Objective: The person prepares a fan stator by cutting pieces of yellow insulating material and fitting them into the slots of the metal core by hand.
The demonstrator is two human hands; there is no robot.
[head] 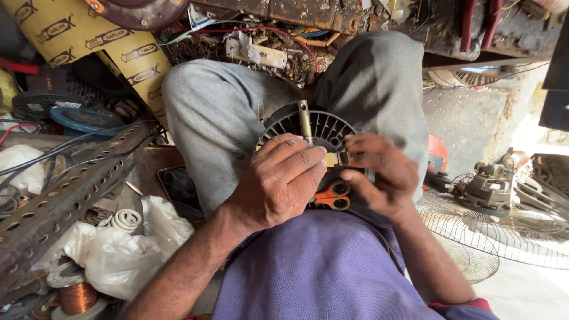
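Between the knees, centre frame, sits a dark round fan motor [317, 127] w/ radial fins, propped on the person's lap against grey trousers [219, 118]. A brass-coloured shaft [304, 120] sticks up out of the motor's middle, roughly upright. Left hand [278, 181] is draped over the near-left rim of the motor, fingers curled down onto it, so that grip is clenched on the housing. Right hand [379, 175] comes in from the other side, thumb and forefinger pinched on a small yellowish part [335, 158] at the motor's near edge, just beside the left fingertips; can't tell exactly what that part is. Orange-handled scissors [333, 195] lie in the lap right below both hands, partly hidden by them. Purple shirt [320, 266] fills the lower frame. Off to the left: a perforated metal angle bar [65, 195] running diagonally, white plastic bags [118, 249], a copper wire coil [77, 296] near the bottom corner. Off to the right: a wire fan guard [492, 231] lying flat w/ another bare motor assy [489, 184] just beside it.
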